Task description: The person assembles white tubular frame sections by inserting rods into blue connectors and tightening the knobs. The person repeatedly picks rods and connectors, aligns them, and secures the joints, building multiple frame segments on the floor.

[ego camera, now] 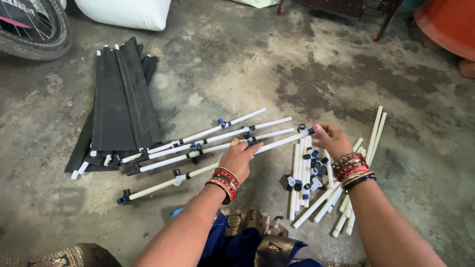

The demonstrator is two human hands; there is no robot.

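Note:
My left hand grips a long white pipe that runs from a blue-and-black connector at the lower left up toward the right. My right hand pinches the pipe's right end at a black connector. Three more long white pipes with blue and black joints lie side by side just beyond my left hand. A loose pile of short white pipes and small connectors lies on the floor under my right wrist. Both wrists wear several red and gold bangles.
Folded black fabric panels with white rod ends lie at the left on the stained concrete floor. A bicycle tyre and a white sack sit at the top left. An orange tub stands at the top right.

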